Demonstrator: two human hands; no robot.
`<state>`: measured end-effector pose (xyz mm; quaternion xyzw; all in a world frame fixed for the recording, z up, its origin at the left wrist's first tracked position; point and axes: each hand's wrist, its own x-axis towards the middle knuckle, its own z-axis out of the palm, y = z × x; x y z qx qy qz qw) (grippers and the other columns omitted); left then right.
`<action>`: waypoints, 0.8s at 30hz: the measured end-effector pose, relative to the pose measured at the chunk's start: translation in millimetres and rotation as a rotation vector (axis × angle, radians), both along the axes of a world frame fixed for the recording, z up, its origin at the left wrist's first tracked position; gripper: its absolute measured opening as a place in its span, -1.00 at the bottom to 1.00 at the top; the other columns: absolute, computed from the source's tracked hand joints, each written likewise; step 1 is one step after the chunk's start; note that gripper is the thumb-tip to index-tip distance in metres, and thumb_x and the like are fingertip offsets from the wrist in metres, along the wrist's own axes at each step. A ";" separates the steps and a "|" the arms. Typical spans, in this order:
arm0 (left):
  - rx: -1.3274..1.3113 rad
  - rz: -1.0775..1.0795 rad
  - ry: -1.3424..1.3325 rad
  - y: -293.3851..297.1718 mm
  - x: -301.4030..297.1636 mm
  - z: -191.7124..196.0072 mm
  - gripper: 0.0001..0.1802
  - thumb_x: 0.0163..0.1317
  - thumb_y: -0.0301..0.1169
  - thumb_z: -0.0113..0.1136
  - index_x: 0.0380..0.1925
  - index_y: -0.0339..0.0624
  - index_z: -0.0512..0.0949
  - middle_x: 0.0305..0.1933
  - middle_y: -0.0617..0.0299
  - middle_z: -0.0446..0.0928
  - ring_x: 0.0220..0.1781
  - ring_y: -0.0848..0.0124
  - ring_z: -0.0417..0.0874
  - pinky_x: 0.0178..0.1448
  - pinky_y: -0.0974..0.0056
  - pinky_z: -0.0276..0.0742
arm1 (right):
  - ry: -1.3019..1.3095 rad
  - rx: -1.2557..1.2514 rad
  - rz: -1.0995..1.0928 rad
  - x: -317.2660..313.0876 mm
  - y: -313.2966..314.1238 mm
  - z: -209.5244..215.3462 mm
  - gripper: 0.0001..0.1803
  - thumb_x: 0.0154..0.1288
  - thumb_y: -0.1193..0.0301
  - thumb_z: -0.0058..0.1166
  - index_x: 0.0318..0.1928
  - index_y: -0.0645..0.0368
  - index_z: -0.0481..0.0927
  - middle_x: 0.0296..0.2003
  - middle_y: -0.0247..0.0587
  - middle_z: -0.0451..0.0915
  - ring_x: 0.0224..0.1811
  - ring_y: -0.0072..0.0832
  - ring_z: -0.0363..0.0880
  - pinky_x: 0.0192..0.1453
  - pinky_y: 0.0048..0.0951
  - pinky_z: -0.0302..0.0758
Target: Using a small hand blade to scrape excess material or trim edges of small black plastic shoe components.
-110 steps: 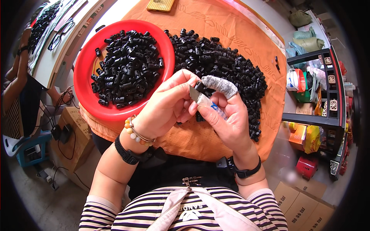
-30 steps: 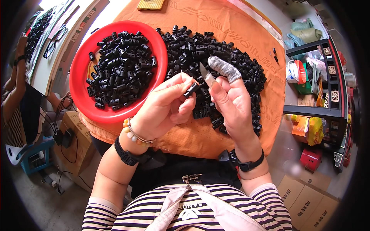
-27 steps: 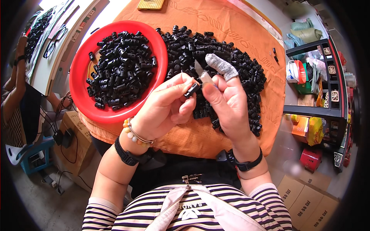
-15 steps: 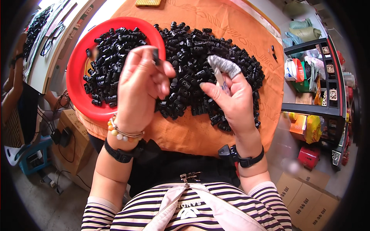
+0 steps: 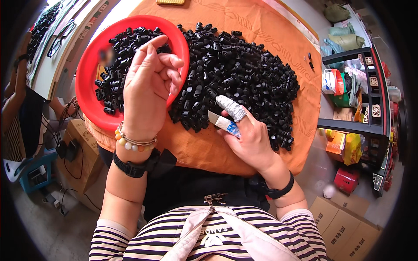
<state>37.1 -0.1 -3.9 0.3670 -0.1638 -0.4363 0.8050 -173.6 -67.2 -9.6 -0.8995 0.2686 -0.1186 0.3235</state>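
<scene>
My left hand point(image 5: 150, 82) hovers above the right side of a red round basin point(image 5: 82, 89), its fingers loosely bent and apart, with no part visible in it. Small black plastic cylindrical parts point(image 5: 115, 80) fill much of the basin. Beside the basin, a large heap of the same black parts point(image 5: 244, 69) spreads over the table. At the heap's near edge, my right hand point(image 5: 246, 135) grips a short flat blade point(image 5: 213, 117) by its white and blue wrapped end. A grey-white knitted cover point(image 5: 230, 108) sits on one finger of that hand and reaches over the parts.
An orange patterned cloth point(image 5: 196, 152) covers the table. A yellow object point(image 5: 170, 1) lies at its far edge, with a few loose parts point(image 5: 310, 61) at the right. A dark shelf point(image 5: 355, 126) stands right; cardboard boxes point(image 5: 346, 224) are on the floor. Another person's arm point(image 5: 16, 85) shows at left.
The black part between my left fingers is gone from sight, and those fingers have loosened. My right hand has moved left and nearer, down to the heap, with the blade.
</scene>
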 end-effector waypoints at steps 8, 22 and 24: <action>0.056 -0.076 0.011 -0.5 -9.9 0.3 -0.74 0.37 -0.33 -0.16 -0.08 -0.24 0.38 -0.44 0.24 0.50 -0.54 0.64 0.46 -0.53 0.57 0.32 | -0.058 -0.117 0.088 1.2 -4.6 -5.4 -0.59 -0.12 0.54 0.13 -0.14 0.26 0.42 -0.26 0.06 0.49 -0.52 -0.08 0.54 -0.44 -0.22 0.51; 0.119 -0.150 -0.010 -2.2 -15.5 0.9 -0.76 0.36 -0.36 -0.15 -0.10 -0.24 0.40 -0.46 0.30 0.47 -0.57 0.68 0.38 -0.56 0.58 0.25 | -0.124 -0.044 0.074 7.1 -6.3 -2.4 -0.38 -0.09 0.54 0.17 0.07 0.20 0.30 -0.30 -0.05 0.49 -0.50 -0.12 0.55 -0.45 -0.27 0.52; 0.143 -0.157 -0.018 -2.6 -17.7 2.6 -0.78 0.35 -0.36 -0.13 -0.11 -0.22 0.41 -0.47 0.32 0.46 -0.58 0.69 0.37 -0.57 0.60 0.23 | -0.150 0.015 0.061 6.1 -8.5 2.2 -0.34 -0.08 0.54 0.17 0.12 0.20 0.27 -0.30 -0.09 0.50 -0.50 -0.16 0.55 -0.43 -0.29 0.52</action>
